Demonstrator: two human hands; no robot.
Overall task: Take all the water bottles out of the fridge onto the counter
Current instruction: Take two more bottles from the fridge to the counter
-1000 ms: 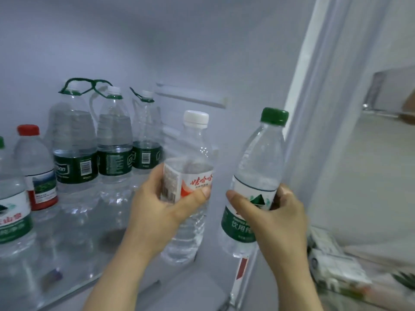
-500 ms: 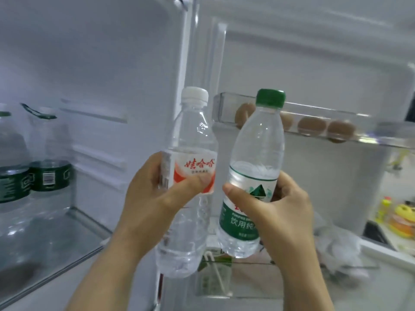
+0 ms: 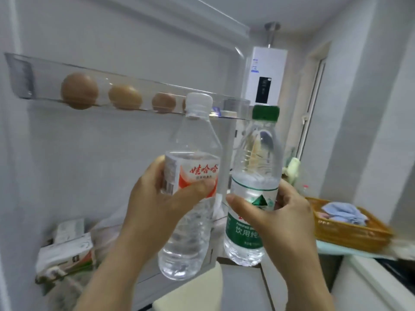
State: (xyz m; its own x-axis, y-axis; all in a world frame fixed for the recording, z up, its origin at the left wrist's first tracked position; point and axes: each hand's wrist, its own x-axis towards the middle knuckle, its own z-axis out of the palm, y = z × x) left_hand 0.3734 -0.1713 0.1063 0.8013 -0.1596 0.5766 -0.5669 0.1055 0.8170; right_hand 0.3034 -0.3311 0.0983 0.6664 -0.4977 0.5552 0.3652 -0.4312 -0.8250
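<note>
My left thumb (image 3: 193, 191) is wrapped across the red label of the white-cap bottle (image 3: 197, 149), and the rest of my left hand (image 3: 157, 203) is curled round behind it. My right thumb (image 3: 242, 203) lies across the green label of the green-cap bottle (image 3: 258, 158), with my right hand (image 3: 289, 221) closed round its middle. Both bottles are upright, caps up, side by side and very nearly touching, held in the air in front of the fridge door (image 3: 112, 153) and clear of any shelf.

What looks like the counter (image 3: 368, 274) lies to the near right, past a woven basket (image 3: 350, 232). My right hand is the nearer one, so I judge the green-cap bottle goes down first.

Half a second ago the fridge shelf with the big bottles was at the left edge of view. It's gone now. The eggs (image 3: 79, 90) in the door rack have slid left, and the basket has come fully into view. My grip on both bottles is unchanged.
</note>
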